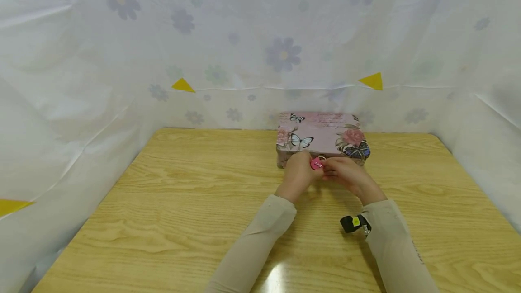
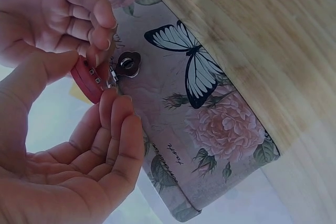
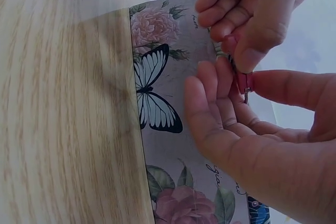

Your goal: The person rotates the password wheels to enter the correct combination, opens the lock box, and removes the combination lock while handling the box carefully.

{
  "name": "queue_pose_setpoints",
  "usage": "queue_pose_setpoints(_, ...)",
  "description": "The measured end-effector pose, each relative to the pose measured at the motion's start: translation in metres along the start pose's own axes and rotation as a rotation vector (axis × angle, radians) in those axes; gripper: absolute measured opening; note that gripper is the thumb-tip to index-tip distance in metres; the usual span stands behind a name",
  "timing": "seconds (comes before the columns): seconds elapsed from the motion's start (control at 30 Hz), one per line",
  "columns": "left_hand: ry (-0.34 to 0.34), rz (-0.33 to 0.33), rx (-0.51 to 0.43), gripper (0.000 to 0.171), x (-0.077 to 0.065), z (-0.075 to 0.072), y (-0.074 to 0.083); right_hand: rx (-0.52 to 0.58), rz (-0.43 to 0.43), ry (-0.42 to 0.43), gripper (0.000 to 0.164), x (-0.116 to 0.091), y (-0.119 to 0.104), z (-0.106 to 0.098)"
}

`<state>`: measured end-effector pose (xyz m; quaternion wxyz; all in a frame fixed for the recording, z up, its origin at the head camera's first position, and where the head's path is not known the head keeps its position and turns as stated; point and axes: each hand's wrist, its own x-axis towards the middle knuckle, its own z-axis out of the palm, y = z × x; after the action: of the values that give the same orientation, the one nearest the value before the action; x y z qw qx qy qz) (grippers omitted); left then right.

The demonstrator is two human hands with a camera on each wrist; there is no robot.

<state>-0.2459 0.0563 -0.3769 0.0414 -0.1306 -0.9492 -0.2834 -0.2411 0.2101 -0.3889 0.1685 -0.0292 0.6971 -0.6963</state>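
Observation:
A small pink combination padlock (image 1: 316, 163) with number dials is held between both hands, in front of a tin box (image 1: 321, 134) printed with butterflies and roses. My left hand (image 1: 299, 171) pinches the lock's body between thumb and fingers. My right hand (image 1: 346, 173) meets it from the other side; in the right wrist view its thumb presses the padlock (image 3: 244, 80), with the fingers curled behind. The lock's shackle is close by the metal clasp (image 2: 127, 64) on the box front. Fingers hide part of the lock.
The box stands at the back of a wood-grain table (image 1: 183, 211), near a flowered cloth backdrop (image 1: 244, 49). A black strap (image 1: 351, 224) with a yellow-green tag is at the right wrist. Yellow triangles (image 1: 372, 81) mark the cloth.

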Motion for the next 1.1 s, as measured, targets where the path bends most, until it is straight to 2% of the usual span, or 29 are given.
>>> queue_pose_setpoints(0.17,0.007,0.019,0.002,0.026,-0.001,-0.001,0.001,-0.004,-0.018,0.007,0.015,0.0,0.0,0.0)
queue_pose_setpoints(0.37,-0.011,0.027,0.006,0.025,0.0,-0.004,0.002,-0.006,-0.044,0.021,0.014,-0.001,-0.001,0.001)
queue_pose_setpoints(0.57,-0.08,0.015,-0.038,0.03,0.001,-0.009,0.001,-0.03,-0.055,0.023,0.017,-0.001,0.0,0.004)
queue_pose_setpoints(0.7,-0.125,0.013,-0.061,0.023,0.002,-0.013,0.0,-0.003,-0.042,0.011,0.021,0.0,0.002,0.007)
queue_pose_setpoints(0.87,-0.132,0.031,-0.047,0.017,0.002,-0.016,-0.002,0.033,-0.015,0.026,0.029,-0.001,0.002,0.016)
queue_pose_setpoints(1.1,-0.11,0.022,-0.03,0.013,0.001,-0.021,-0.002,-0.02,-0.003,0.107,0.035,0.0,-0.003,0.027)
